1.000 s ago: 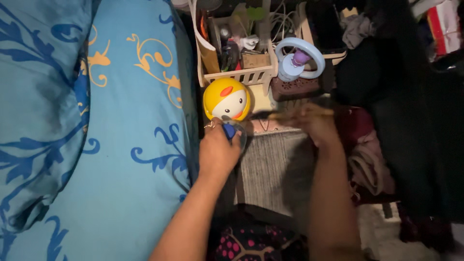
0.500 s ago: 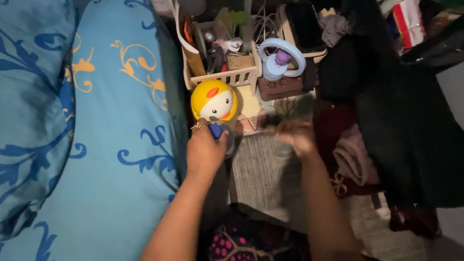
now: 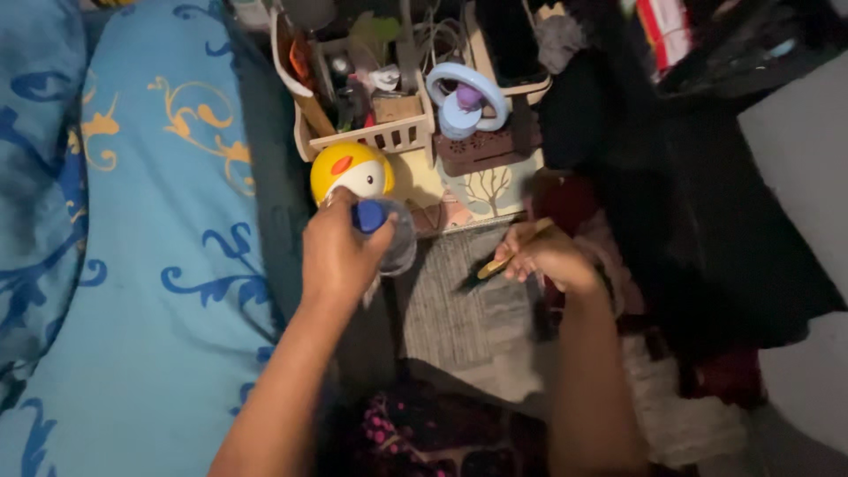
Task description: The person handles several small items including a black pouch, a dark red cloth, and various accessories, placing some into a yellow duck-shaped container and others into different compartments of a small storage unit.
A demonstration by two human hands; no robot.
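A small brown cardboard box (image 3: 395, 108) is seen standing inside the cream slatted basket (image 3: 371, 140), among other items. At the top right, a package (image 3: 664, 26) striped in red, white and green is partly seen. No signs or screens are seen.

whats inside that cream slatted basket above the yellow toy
The cream slatted basket looks crammed with upright odds and ends: a brown stick-like handle, something green, a small box. Anything lower down is hidden behind its slats, and the dim light blurs the rest.

Blue patterned bedding (image 3: 132, 265), yellow toy (image 3: 349, 172)
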